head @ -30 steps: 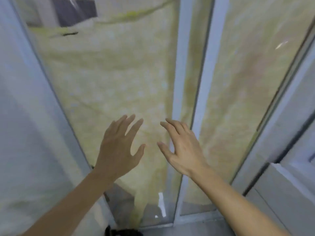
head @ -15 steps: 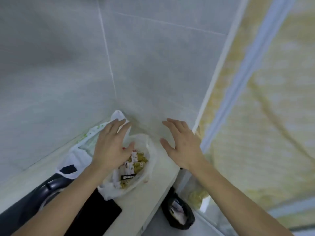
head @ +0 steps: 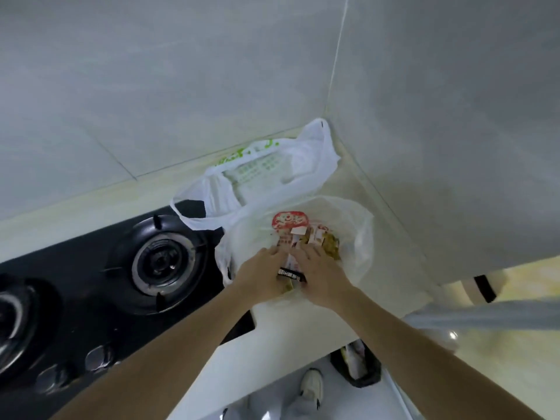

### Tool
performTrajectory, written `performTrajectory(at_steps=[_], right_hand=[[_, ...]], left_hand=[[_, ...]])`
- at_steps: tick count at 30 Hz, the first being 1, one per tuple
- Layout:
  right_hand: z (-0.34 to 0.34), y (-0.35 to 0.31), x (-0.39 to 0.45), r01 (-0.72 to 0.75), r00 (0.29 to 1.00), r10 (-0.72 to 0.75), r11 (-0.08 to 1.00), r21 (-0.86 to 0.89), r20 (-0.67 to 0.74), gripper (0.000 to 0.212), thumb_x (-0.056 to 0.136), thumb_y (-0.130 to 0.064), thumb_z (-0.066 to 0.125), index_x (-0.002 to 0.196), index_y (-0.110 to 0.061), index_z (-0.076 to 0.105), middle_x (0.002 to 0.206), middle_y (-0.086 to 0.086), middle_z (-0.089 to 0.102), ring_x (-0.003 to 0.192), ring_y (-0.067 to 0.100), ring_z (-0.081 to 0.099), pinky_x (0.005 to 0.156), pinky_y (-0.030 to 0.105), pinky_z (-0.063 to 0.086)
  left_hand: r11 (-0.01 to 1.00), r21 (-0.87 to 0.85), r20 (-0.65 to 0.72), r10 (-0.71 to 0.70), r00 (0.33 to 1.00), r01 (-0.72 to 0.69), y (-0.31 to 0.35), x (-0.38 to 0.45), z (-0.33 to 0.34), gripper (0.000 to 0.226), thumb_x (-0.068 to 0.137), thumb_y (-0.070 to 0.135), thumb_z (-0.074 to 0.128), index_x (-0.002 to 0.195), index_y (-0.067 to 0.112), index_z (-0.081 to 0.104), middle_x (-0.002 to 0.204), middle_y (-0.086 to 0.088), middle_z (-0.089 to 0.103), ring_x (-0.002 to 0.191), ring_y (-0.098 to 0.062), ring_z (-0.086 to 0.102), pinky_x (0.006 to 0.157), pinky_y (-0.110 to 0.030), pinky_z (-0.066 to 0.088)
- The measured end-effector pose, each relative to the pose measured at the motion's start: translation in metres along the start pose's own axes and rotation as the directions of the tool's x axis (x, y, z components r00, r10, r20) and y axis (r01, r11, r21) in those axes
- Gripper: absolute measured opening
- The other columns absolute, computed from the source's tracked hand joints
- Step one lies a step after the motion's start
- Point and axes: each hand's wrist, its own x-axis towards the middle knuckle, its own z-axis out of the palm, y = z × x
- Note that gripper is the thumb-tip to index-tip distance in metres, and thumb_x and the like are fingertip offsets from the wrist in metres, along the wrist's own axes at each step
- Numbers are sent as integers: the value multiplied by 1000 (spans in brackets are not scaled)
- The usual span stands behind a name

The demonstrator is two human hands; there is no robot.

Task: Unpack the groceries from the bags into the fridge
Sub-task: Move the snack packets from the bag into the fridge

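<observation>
Both hands, left hand point(head: 263, 275), right hand point(head: 320, 278), fingers straight, pressing crinkly translucent bag point(head: 354, 237) of glossy packets point(head: 298, 234).

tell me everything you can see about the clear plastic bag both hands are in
The clear plastic bag is thin, see-through and crumpled. It sits on the pale countertop near the wall corner, right of the gas stove and in front of a white bag with green print. Its mouth is open upward, showing small packets in red, white and yellow. The left hand and right hand both reach into it.
</observation>
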Motion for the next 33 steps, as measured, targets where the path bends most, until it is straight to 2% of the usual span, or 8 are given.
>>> performTrajectory(at_steps=[4,9,13,17,20,25,30,33], right_hand=[[17,16,15,-5,1000,6,998,-59,12,87,95,-37,67,164,-26,16,171,6,13,158,35,9,125,51,28],[17,18,23,24,996,-40,983,-183,-83,76,81,-36,81,146,-28,43,155,4,33,140,34,35,107,50,47],[14,20,25,41,998,-51,981,-187,-48,59,84,-28,75,137,-22,50,147,5,42,134,31,42,107,48,43],[7,18,25,61,994,-69,994,-95,-86,42,87,-17,73,125,-22,56,130,0,56,111,24,60,83,35,56],[-4,12,22,69,984,-79,995,-66,-158,32,86,-13,75,115,-21,65,122,-4,61,98,21,66,74,31,56],[-42,-15,-9,44,939,-15,996,76,-344,12,91,-20,72,101,-16,69,107,-2,61,84,23,64,67,34,52],[-109,-51,-81,-25,829,144,975,222,-540,11,90,-19,72,100,-20,67,89,-10,53,81,25,61,65,36,39],[-153,-66,-143,-92,737,270,948,304,-620,11,90,-21,73,97,-20,66,90,-7,60,84,24,61,69,39,48]], left_hand=[[991,133,-24,13,1000,-10,-10,11,33,59,88,46,66,138,18,52,144,-3,51,123,-28,48,89,-44,50],[979,194,-145,92,985,-63,-17,13,52,38,91,47,65,116,20,64,122,-3,65,105,-26,56,83,-41,46],[991,109,-191,100,977,-80,-23,11,51,29,91,46,68,109,24,68,109,3,68,99,-23,57,81,-38,47],[985,-158,-213,32,976,-67,-20,6,40,9,91,23,68,100,20,69,98,6,66,94,-20,58,76,-38,50],[938,-346,-176,-49,983,-15,-21,3,23,10,96,24,63,94,16,70,88,4,68,83,-19,64,78,-45,55],[897,-388,-284,104,953,-213,-12,-19,-38,13,95,19,66,87,29,68,80,12,69,79,-9,66,79,-36,55],[847,-345,-338,291,895,-405,18,-49,-120,13,98,16,65,85,16,65,79,0,69,80,-18,68,73,-44,56],[772,-319,-341,447,827,-549,58,-69,-169,12,99,18,65,88,19,68,85,10,72,84,-7,69,72,-38,59]])
